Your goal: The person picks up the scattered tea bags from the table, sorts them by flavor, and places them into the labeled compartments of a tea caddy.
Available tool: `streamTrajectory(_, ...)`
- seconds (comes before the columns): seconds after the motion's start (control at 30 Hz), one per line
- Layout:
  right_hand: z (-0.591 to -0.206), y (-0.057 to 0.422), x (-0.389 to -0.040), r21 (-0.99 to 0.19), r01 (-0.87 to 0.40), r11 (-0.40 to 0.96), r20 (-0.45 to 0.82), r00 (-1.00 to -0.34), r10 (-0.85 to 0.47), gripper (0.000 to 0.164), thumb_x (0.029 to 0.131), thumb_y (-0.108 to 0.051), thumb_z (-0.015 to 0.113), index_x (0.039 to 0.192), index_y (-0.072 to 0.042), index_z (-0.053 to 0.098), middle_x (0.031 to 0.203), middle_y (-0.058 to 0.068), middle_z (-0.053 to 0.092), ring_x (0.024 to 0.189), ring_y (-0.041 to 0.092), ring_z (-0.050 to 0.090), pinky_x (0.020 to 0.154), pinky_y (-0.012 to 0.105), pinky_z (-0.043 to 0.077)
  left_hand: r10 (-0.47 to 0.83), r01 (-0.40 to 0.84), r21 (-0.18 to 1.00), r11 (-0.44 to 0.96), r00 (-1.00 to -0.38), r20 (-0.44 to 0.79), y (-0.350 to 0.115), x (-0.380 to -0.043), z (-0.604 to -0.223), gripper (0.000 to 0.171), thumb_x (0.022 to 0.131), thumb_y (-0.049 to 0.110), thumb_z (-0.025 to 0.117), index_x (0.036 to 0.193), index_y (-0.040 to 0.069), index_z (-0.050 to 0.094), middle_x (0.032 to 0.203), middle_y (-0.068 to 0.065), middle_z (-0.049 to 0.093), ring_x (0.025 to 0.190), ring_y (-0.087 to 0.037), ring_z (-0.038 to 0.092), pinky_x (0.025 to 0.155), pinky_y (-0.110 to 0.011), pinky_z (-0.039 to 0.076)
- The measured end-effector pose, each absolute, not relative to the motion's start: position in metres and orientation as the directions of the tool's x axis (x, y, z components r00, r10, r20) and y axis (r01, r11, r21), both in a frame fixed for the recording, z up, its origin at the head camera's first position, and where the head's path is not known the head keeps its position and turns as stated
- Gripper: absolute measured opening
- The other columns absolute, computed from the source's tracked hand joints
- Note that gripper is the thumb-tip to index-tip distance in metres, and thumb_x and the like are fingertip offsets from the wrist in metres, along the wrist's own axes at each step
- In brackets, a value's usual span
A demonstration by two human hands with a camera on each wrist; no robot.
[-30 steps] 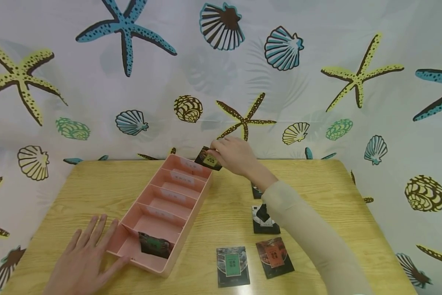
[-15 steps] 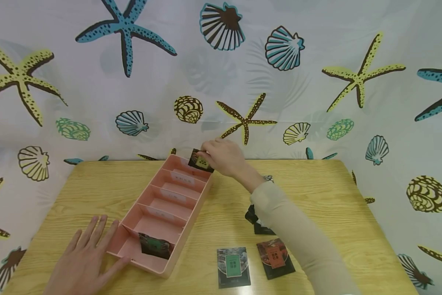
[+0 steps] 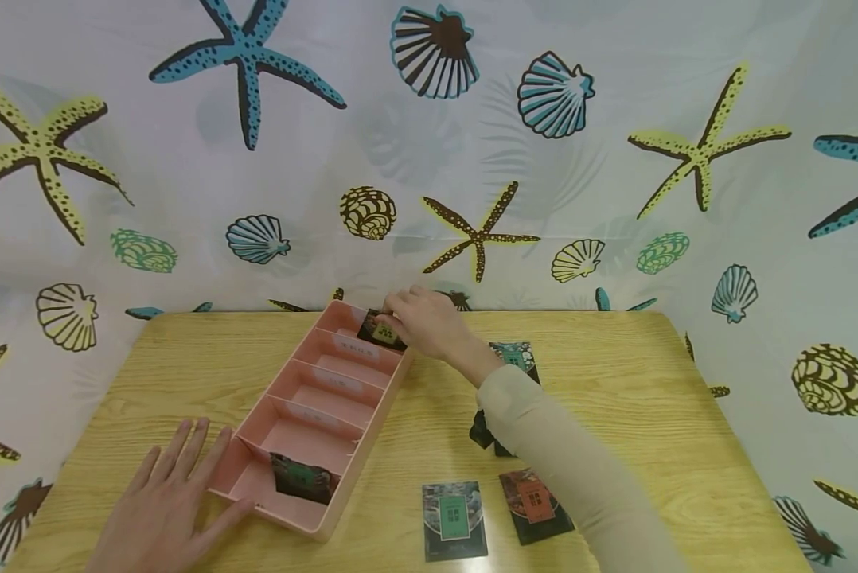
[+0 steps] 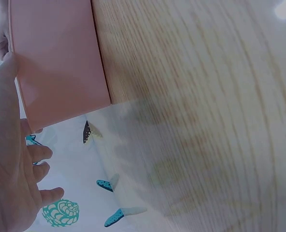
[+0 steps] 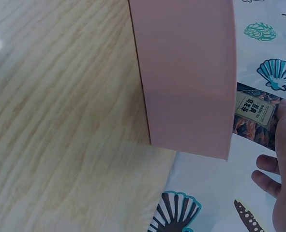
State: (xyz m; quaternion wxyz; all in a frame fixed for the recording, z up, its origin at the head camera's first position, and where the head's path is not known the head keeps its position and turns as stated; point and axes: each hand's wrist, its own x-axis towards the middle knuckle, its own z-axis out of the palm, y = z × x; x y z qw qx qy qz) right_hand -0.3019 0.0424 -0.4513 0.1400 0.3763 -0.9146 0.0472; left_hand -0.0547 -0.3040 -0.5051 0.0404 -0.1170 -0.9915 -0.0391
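Observation:
A pink divided box (image 3: 309, 439) stands on the table, its compartments bearing paper labels. My right hand (image 3: 429, 325) pinches a dark tea sachet (image 3: 384, 330) with a yellow label by its edge. The sachet is partly down inside the box's farthest compartment. In the right wrist view the sachet (image 5: 253, 115) shows above the box rim, held between thumb and fingers. My left hand (image 3: 167, 501) lies with spread, straight fingers at the box's near left corner, thumb against the front rim. A green-labelled sachet (image 3: 302, 479) leans in the nearest compartment.
Right of the box lie a green-labelled sachet (image 3: 454, 521), a red-labelled sachet (image 3: 536, 507) and another sachet (image 3: 515, 356) farther back. One more is mostly covered by the right sleeve (image 3: 565, 454). A patterned cloth (image 3: 314, 159) hangs behind the table (image 3: 637, 398).
My right hand has moved left, then down, carrying the yellow-labelled sachet from beside the box into the far compartment. The left hand and the box have stayed put.

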Motion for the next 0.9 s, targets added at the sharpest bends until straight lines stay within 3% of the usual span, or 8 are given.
streamTrajectory(0.23,-0.458,0.035,-0.301,0.001,-0.67,0.742,0.156,-0.733,-0.662,0.033,0.111,-0.048,0.05,0.116,-0.021,0.069,0.11,-0.005,0.075,0.099,0.017,0.069,0.08,0.032,0.06,0.234,0.242,0.062,0.968,-0.965,0.118,-0.305,-0.055,-0.507,0.1,0.095,0.069,0.062,0.168,0.01,0.028,0.169,-0.028,0.034,0.166,-0.04,0.013,0.12,-0.023,-0.034)
streamTrajectory(0.53,-0.471,0.03,-0.304,0.051,-0.68,0.731,0.138,-0.721,-0.679,0.031,0.11,-0.046,0.052,0.124,-0.025,0.071,0.123,-0.004,0.075,0.112,0.018,0.069,0.094,0.033,0.061,0.233,0.241,0.062,0.969,-0.966,0.116,-0.304,-0.055,-0.507,0.1,0.095,0.071,0.061,0.167,0.009,0.03,0.169,-0.027,0.034,0.165,-0.042,0.018,0.12,-0.023,-0.034)
streamTrajectory(0.73,-0.473,0.033,-0.304,0.051,-0.674,0.737,0.165,-0.722,-0.672,0.032,0.11,-0.047,0.053,0.123,-0.024,0.071,0.118,-0.003,0.072,0.108,0.018,0.067,0.089,0.032,0.06,0.227,0.236,0.069,0.969,-0.967,0.118,-0.303,-0.054,-0.508,0.099,0.095,0.071,0.061,0.166,0.008,0.034,0.168,-0.028,0.037,0.164,-0.042,0.021,0.122,-0.024,-0.033)
streamTrajectory(0.9,-0.465,0.041,-0.3,0.008,-0.667,0.745,0.132,-0.738,-0.662,0.038,0.109,-0.051,0.054,0.131,-0.023,0.067,0.122,0.001,0.068,0.11,0.02,0.064,0.089,0.034,0.059,0.225,0.234,0.074,0.969,-0.967,0.119,-0.303,-0.054,-0.508,0.098,0.095,0.07,0.062,0.165,0.008,0.034,0.167,-0.028,0.038,0.164,-0.042,0.02,0.123,-0.026,-0.033)
